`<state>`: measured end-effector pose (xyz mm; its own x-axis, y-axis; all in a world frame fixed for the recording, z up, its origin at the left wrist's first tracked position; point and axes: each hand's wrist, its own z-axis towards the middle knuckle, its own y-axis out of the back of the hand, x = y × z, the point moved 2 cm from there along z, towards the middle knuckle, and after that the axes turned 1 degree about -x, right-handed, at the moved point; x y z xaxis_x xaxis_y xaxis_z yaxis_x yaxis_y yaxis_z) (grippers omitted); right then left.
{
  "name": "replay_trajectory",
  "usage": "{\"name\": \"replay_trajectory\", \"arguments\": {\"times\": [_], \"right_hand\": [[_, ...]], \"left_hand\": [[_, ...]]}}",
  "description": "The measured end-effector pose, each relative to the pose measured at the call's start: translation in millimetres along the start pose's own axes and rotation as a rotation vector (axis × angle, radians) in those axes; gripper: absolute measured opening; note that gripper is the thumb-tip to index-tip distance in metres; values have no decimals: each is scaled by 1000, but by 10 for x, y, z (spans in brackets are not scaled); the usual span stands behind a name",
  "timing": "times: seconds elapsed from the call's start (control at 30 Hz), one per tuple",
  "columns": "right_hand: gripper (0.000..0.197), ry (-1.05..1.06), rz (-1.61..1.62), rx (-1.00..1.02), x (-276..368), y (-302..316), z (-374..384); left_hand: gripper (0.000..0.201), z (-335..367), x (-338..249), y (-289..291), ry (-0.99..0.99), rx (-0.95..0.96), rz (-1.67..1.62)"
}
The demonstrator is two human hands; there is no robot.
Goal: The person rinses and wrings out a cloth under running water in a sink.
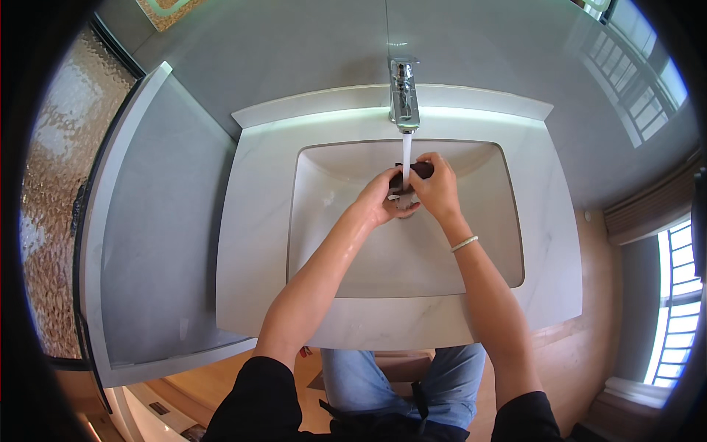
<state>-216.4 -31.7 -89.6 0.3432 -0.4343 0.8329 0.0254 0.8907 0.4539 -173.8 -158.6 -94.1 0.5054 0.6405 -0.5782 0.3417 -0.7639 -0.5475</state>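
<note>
Both of my hands are over the sink basin [346,265], under the running tap. A small dark brown, rounded object [422,170] is between them, and its kind is hard to make out. My left hand [379,199] cups it from the left and below, fingers curled. From the right, my right hand [440,188] grips its side with bent fingers. A stream of water [406,155] falls from the chrome faucet [404,96] onto the object and my fingers. My fingers hide part of the object and the drain beneath.
A white marbled countertop [254,221] surrounds the basin, with a low backsplash [317,103] behind it. A grey partition [158,236] stands close on the left, beside textured glass [59,184]. At the far right is a barred window [677,302].
</note>
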Motion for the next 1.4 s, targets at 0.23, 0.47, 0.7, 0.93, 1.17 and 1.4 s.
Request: {"name": "replay_trajectory", "arguments": {"times": [0.23, 0.47, 0.7, 0.93, 1.17, 1.4], "right_hand": [[20, -128, 421, 371, 125, -72, -22], [21, -170, 414, 229, 0, -2, 40], [23, -45, 144, 451, 127, 80, 7], [18, -152, 205, 236, -38, 86, 51], [22, -259, 313, 245, -57, 114, 64], [34, 6, 300, 477, 8, 19, -19]], "left_hand": [[24, 202, 15, 162, -32, 116, -128], [19, 304, 52, 206, -111, 28, -105], [24, 197, -16, 257, -1, 136, -18], [44, 71, 34, 50, -179, 98, 252], [48, -94, -21, -48, -273, -43, 564], [53, 46, -57, 115, -110, -4, 235]]}}
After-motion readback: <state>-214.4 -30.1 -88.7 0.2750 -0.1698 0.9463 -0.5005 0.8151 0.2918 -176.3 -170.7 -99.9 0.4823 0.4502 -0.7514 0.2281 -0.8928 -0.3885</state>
